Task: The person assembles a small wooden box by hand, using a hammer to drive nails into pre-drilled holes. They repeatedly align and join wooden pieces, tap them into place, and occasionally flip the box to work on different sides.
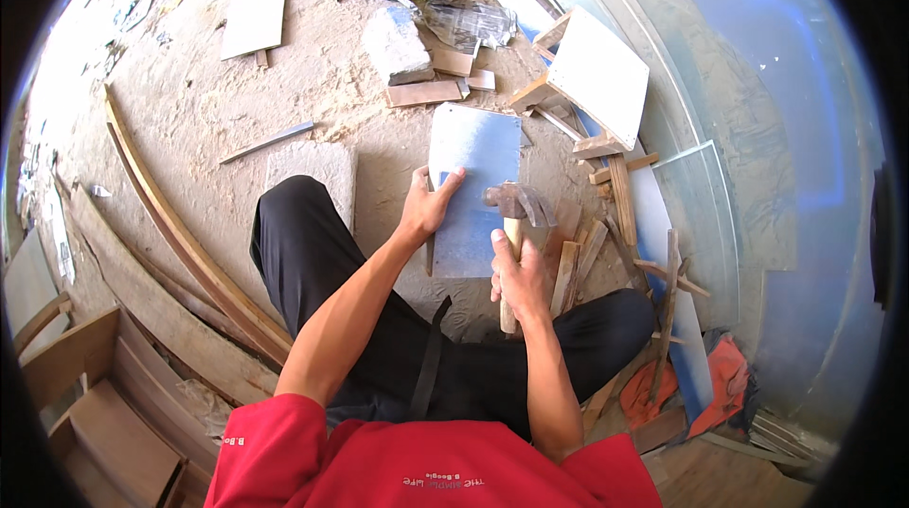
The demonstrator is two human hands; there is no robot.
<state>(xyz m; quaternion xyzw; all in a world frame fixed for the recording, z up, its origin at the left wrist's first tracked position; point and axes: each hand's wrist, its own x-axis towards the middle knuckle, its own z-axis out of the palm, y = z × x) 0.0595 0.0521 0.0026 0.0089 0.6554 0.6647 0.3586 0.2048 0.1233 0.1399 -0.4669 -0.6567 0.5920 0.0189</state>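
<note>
Left hand (426, 207) grips left edge of blue-grey panel (473, 162) on sandy floor (208, 101); right hand (519, 273) closed around hammer (516, 210) handle, head over panel.

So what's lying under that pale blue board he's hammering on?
Around the blue board only sandy ground and wood scraps show. A dark strip pokes out at its left edge. Whatever lies directly beneath is covered.
</note>
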